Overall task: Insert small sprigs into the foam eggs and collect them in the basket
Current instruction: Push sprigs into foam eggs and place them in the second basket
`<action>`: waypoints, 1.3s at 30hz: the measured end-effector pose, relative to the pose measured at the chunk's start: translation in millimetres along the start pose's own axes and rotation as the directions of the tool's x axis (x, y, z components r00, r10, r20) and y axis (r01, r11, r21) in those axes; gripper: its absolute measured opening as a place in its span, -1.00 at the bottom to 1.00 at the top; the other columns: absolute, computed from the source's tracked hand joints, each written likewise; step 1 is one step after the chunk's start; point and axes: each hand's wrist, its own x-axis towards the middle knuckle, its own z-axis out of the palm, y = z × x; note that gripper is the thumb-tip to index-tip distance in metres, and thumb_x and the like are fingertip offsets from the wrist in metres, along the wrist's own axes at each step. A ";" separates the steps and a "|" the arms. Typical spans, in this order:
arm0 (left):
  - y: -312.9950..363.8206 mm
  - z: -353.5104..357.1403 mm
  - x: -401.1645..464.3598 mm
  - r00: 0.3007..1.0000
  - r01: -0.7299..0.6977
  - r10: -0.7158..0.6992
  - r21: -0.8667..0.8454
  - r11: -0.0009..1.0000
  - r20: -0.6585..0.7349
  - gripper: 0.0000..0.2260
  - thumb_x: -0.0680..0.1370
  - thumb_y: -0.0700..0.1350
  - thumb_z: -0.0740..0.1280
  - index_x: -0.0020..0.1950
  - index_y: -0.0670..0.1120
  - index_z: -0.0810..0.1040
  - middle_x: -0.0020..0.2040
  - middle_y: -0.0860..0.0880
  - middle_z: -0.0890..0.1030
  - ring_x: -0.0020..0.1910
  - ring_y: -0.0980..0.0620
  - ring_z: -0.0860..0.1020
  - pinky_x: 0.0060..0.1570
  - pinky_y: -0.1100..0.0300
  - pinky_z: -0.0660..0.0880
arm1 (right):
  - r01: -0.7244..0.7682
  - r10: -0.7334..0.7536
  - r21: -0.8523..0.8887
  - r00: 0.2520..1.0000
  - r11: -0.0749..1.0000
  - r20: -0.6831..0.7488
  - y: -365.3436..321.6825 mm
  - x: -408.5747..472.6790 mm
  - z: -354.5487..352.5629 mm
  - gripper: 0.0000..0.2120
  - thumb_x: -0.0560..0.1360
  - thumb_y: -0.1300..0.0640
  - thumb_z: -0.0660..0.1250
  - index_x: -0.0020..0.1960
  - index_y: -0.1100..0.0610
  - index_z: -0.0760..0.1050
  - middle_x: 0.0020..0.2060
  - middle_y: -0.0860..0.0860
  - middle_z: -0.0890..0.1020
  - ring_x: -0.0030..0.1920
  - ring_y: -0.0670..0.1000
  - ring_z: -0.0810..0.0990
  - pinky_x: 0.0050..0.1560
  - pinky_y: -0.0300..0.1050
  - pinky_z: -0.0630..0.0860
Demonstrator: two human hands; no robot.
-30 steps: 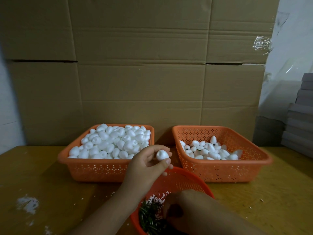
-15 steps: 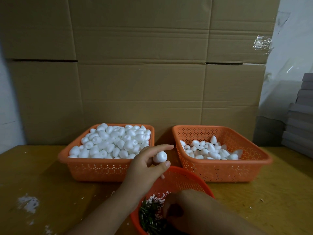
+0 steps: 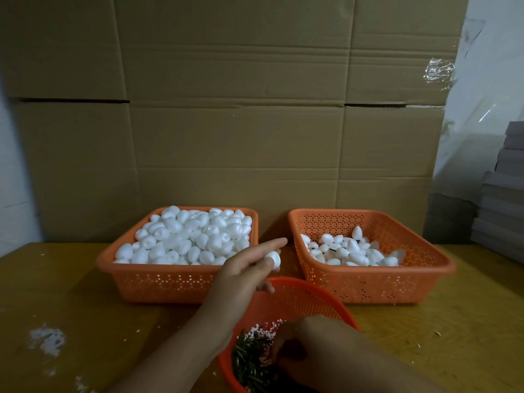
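My left hand (image 3: 241,276) hovers between the two square baskets and pinches one white foam egg (image 3: 274,259) between thumb and fingers, index finger stretched out. My right hand (image 3: 320,350) reaches down into the round orange bowl (image 3: 306,302), fingers curled over the green sprigs (image 3: 249,361); what it grasps is hidden. The left orange basket (image 3: 170,282) is heaped with plain foam eggs. In the right orange basket (image 3: 368,282) lies a thinner layer of eggs.
Everything stands on a yellow-brown wooden table (image 3: 71,307) with white foam crumbs (image 3: 46,340) at the near left. A wall of cardboard boxes (image 3: 241,123) rises right behind the baskets. Grey stacked sheets (image 3: 504,208) sit at the far right.
My left hand's index finger has straightened out, and the egg has slipped a little lower in the pinch. The right hand has stayed in the bowl.
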 end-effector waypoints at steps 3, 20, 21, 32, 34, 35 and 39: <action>-1.8 0.7 0.8 0.999 -0.041 0.042 0.045 0.998 -0.007 -0.66 0.55 -0.27 0.37 0.15 0.17 0.64 0.03 0.04 0.66 -0.16 0.17 0.59 -0.14 0.30 0.52 | -0.001 0.001 0.003 1.000 1.000 -0.013 0.4 -0.4 0.8 -0.75 0.46 -0.07 0.30 0.00 -0.45 0.41 0.01 -0.24 0.66 -0.03 -0.24 0.62 0.05 -0.33 0.52; -5.0 1.5 2.1 0.990 -0.103 0.106 0.033 0.994 -0.092 -0.82 0.48 -0.31 0.44 -0.03 -0.05 0.63 -0.01 0.05 0.70 -0.01 0.07 0.66 -0.22 0.27 0.57 | 0.025 -0.025 -0.005 0.998 1.000 -0.049 3.1 -1.3 2.9 -0.75 0.46 -0.09 0.31 -0.02 -0.46 0.41 0.02 -0.26 0.64 -0.03 -0.27 0.60 -0.05 -0.47 0.41; -4.9 1.4 1.9 0.989 -0.109 0.114 0.059 0.992 -0.091 -0.80 0.48 -0.32 0.44 -0.04 -0.02 0.64 -0.02 0.07 0.69 -0.03 0.11 0.65 -0.23 0.28 0.56 | 0.021 -0.021 0.001 0.999 1.000 -0.040 2.9 -1.0 2.9 -0.76 0.46 -0.09 0.31 -0.03 -0.46 0.41 0.02 -0.25 0.64 -0.02 -0.26 0.60 -0.01 -0.43 0.45; -2.4 0.5 0.5 0.976 -0.152 0.181 0.209 0.966 -0.124 -0.81 0.47 -0.11 0.48 -0.05 0.20 0.67 -0.12 0.14 0.61 -0.22 0.24 0.52 -0.14 0.29 0.46 | 0.023 -0.023 0.006 0.999 1.000 -0.039 2.1 -1.3 2.1 -0.77 0.46 -0.08 0.32 -0.02 -0.43 0.43 0.03 -0.25 0.64 -0.01 -0.25 0.60 0.08 -0.34 0.50; -2.5 0.8 0.2 0.975 -0.158 0.187 0.216 0.964 -0.123 -0.83 0.47 -0.09 0.47 -0.04 0.19 0.67 -0.15 0.16 0.60 -0.23 0.23 0.53 -0.16 0.32 0.46 | 0.016 -0.015 0.008 0.999 1.000 -0.047 1.6 -1.9 2.3 -0.78 0.45 -0.09 0.32 -0.03 -0.44 0.44 0.02 -0.26 0.64 -0.02 -0.27 0.60 0.06 -0.36 0.49; -2.4 1.1 0.2 0.976 -0.155 0.181 0.200 0.967 -0.120 -0.84 0.48 -0.10 0.47 -0.04 0.17 0.68 -0.17 0.14 0.60 -0.25 0.23 0.54 -0.21 0.33 0.47 | 0.017 -0.017 0.009 0.999 1.000 -0.048 1.4 -2.0 2.4 -0.78 0.45 -0.09 0.32 -0.03 -0.44 0.44 0.02 -0.27 0.64 -0.05 -0.30 0.59 0.03 -0.39 0.47; -2.2 1.5 0.5 0.989 -0.113 0.120 0.085 0.990 -0.082 -0.76 0.50 -0.26 0.43 0.00 0.08 0.69 -0.22 0.01 0.65 -0.29 0.13 0.60 -0.30 0.30 0.52 | 0.036 -0.037 -0.012 0.998 0.999 -0.046 1.8 -2.2 1.6 -0.75 0.46 -0.09 0.34 -0.04 -0.46 0.41 0.03 -0.33 0.62 -0.28 -0.49 0.42 -0.18 -0.62 0.27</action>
